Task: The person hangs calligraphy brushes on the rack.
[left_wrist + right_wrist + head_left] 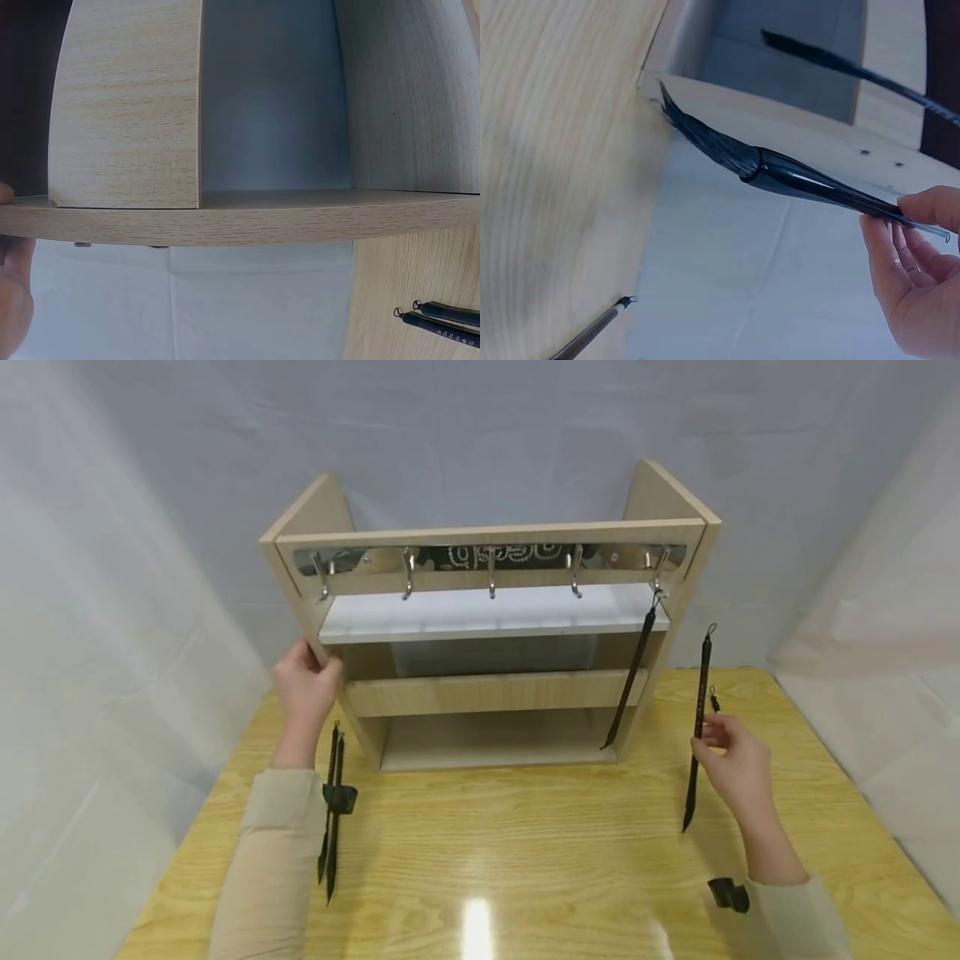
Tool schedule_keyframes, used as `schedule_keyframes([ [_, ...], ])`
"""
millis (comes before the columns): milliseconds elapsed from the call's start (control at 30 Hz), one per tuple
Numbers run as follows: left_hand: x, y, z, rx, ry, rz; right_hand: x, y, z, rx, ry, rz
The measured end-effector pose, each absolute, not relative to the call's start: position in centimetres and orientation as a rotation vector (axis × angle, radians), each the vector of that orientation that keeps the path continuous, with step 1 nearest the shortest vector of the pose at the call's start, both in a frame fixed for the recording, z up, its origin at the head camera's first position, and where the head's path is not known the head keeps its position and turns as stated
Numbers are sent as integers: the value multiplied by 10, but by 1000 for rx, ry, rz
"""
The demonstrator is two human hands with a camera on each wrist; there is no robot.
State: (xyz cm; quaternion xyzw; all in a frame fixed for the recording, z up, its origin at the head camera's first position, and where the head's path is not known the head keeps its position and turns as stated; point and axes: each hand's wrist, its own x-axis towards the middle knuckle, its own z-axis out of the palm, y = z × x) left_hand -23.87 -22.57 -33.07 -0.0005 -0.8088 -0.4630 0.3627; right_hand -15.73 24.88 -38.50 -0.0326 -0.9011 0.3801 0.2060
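My left hand grips the left side panel of a wooden shelf rack, with the thumb at its front edge. At the right, my right hand pinches a dark calligraphy brush by its handle between thumb and fingers. That brush points bristles down, its cord loop at the top; in the right wrist view its black bristle tip curves. Another calligraphy brush hangs by its loop from the rightmost hook of the rack.
Two more brushes lie side by side on the wooden table, next to my left forearm. One brush lies behind my right hand. Several metal hooks line the rack's upper bar. White sheeting hangs around the table.
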Motion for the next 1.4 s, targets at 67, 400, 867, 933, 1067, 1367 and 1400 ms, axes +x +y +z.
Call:
schedule_keyframes([
  [67,-238,-226,-330,5,-2085,-1190,-154,245,-382,-77,-2492,1070],
  [400,-239,-225,-329,1,-2080,-1165,-140,225,-370,35,-2416,1146],
  [867,-241,-227,-331,2,-2086,-1212,-138,199,-365,204,-2394,1169],
  [933,-241,-227,-331,2,-2087,-1209,-139,195,-364,224,-2388,1186],
  [1067,-241,-227,-332,5,-2090,-1212,-142,188,-362,266,-2372,1187],
  [1367,-241,-226,-332,7,-2088,-1222,-148,177,-355,347,-2351,1155],
  [1400,-241,-226,-332,7,-2088,-1217,-148,175,-354,351,-2355,1159],
])
